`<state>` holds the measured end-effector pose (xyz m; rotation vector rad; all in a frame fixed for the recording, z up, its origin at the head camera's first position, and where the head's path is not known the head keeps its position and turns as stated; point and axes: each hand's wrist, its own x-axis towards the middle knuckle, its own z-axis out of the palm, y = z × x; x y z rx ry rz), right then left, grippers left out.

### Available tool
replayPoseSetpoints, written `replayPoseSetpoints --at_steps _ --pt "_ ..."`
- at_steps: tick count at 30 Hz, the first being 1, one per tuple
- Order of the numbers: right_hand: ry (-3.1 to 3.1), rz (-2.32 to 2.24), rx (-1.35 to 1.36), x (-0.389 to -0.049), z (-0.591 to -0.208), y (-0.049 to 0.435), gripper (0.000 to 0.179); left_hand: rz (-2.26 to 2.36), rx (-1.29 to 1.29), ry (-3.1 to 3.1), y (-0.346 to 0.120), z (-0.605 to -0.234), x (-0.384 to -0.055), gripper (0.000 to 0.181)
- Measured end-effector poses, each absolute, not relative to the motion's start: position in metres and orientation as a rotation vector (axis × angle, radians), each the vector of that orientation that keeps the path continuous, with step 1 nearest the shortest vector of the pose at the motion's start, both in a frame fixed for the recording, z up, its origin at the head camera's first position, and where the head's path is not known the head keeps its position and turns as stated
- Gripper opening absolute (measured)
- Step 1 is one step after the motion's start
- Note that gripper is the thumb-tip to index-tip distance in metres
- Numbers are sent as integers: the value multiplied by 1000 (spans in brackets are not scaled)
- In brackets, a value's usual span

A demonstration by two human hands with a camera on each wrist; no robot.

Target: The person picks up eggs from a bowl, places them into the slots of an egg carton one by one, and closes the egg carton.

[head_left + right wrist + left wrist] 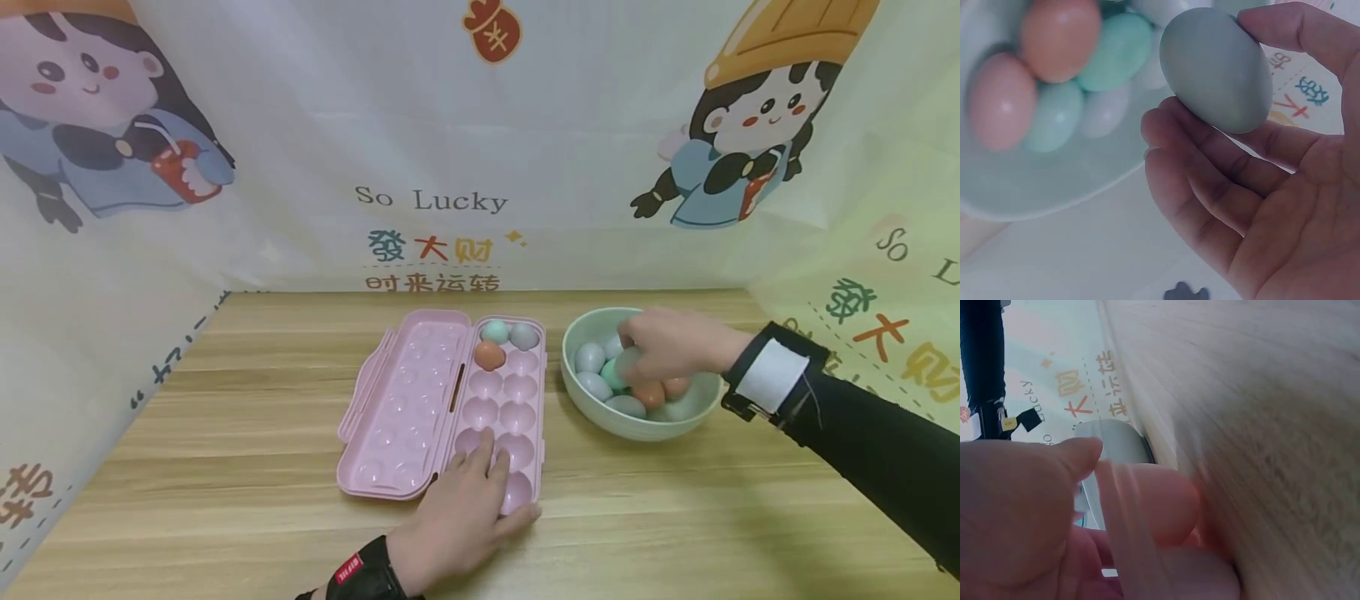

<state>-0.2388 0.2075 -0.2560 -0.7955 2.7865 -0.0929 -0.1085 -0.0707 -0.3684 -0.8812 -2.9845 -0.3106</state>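
Note:
My left hand (461,508) rests over the near end of a pink egg carton (542,400), fingers spread across its cups. Its thumb (1082,456) lies at the carton's rim. The carton's lid (405,408) is folded back to the left. Three eggs sit at the carton's far end: a mint egg (495,332), a grey egg (523,336) and an orange-brown egg (490,356). Over a pale green bowl (637,429), my right hand (667,342) pinches a pale grey-green egg (1216,69) between thumb and fingers. Below it in the bowl lie several more eggs, including a brown egg (1060,37).
The bowl stands just right of the carton on a wood-grain table (247,417). A printed cloth (315,125) with cartoon figures and lettering hangs behind and along both sides of the table.

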Motion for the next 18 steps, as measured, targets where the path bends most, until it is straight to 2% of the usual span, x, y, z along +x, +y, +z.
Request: replayPoseSetpoints --at_steps 5,12,18 --pt "2849 -34 -934 -245 -253 188 15 -270 -899 -2947 -71 -369 -107 83" --pt "2882 64 -1018 -249 -244 160 28 -306 -880 -2914 -71 -372 -108 81" --pt "2889 85 -1073 -250 -243 143 24 -272 -850 -2905 -70 -373 -107 82"
